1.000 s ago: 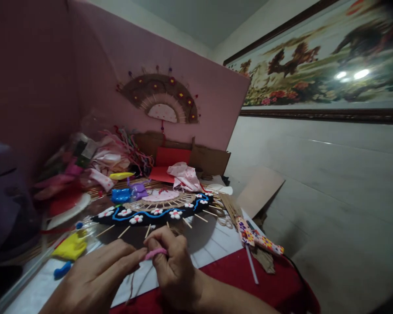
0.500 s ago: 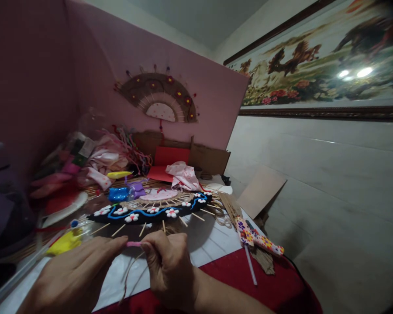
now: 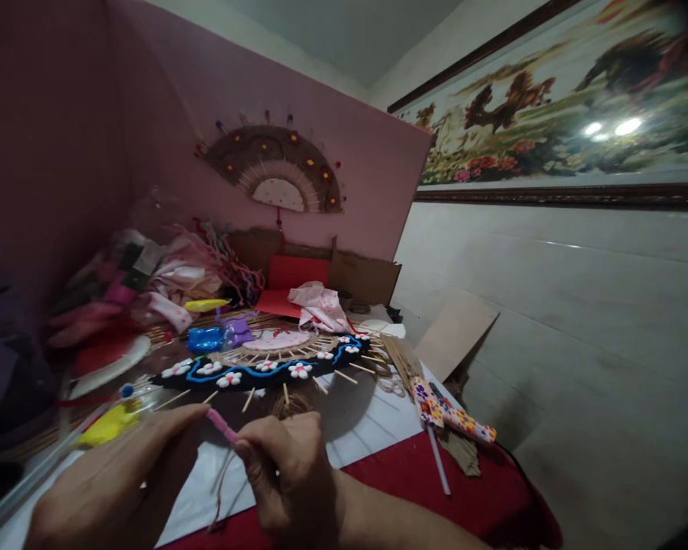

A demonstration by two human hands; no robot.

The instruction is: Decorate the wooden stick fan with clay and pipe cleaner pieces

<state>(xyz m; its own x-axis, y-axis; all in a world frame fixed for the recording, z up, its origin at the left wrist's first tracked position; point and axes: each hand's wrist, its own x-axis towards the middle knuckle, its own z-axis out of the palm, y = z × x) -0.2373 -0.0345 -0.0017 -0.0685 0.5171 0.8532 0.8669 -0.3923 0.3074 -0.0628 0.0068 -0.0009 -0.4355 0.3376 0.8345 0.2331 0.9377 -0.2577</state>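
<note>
A short pink fuzzy strip (image 3: pixel 222 425) is stretched between my two hands. My left hand (image 3: pixel 118 477) is closed on its upper left end, and my right hand (image 3: pixel 292 470) pinches the lower right end between thumb and forefinger. A thin brown string (image 3: pixel 222 485) hangs down between the hands. Just beyond them stands a black fan (image 3: pixel 278 376) with white flowers, a wavy blue line and sticks poking from its edge. Brown twine (image 3: pixel 292 405) shows partly behind my right hand.
Blue (image 3: pixel 205 338) and yellow (image 3: pixel 108 424) packets lie left of the fan. A flowered strip (image 3: pixel 455 416) and a clear stick (image 3: pixel 437 462) are at right. Another fan (image 3: pixel 275 164) hangs on the pink board. White paper (image 3: pixel 372 424) covers part of the red cloth (image 3: pixel 436 504).
The pink strip has gone from nearly level to slanting down to the right, and more of it shows. My left fingertips have shifted slightly left and up. The view has moved a little.
</note>
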